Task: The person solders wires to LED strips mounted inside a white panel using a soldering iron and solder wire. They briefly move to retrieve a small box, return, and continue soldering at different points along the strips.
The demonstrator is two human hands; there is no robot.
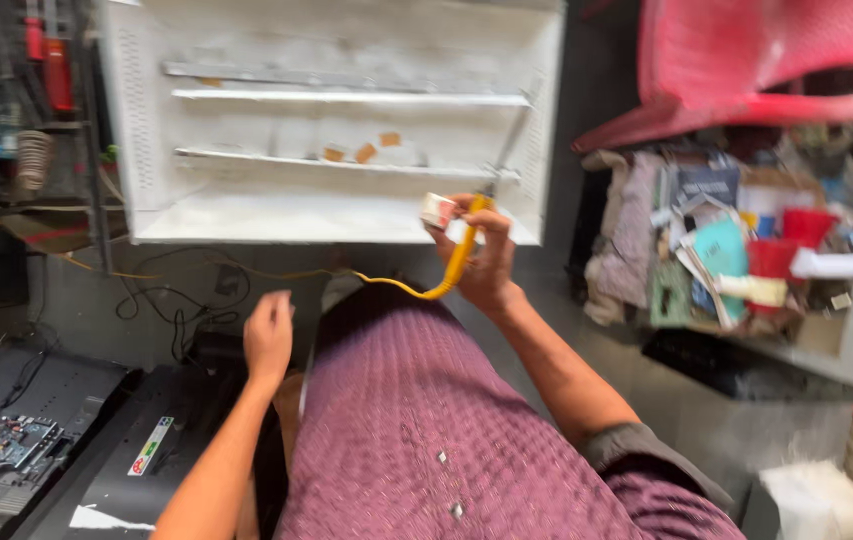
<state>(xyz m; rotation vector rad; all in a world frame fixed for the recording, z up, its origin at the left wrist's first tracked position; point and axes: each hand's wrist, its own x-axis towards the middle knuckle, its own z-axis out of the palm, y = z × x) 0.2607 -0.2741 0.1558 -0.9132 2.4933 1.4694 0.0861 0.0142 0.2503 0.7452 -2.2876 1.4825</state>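
Right hand (487, 262) raised in front of the white shelf unit (342, 120), grip closed around a yellow tool handle (461, 250) with a small white-and-red piece (438, 210) at the fingertips. Yellow cord (387, 283) trails from the handle leftward. Left hand (268, 335) lower, over the dark panel (137, 450), fingers curled loosely, holding nothing visible. Purple cloth (417, 420) across the lap. Red plastic chair (757, 60) upper right, cluttered shelf (747, 250) beneath it.
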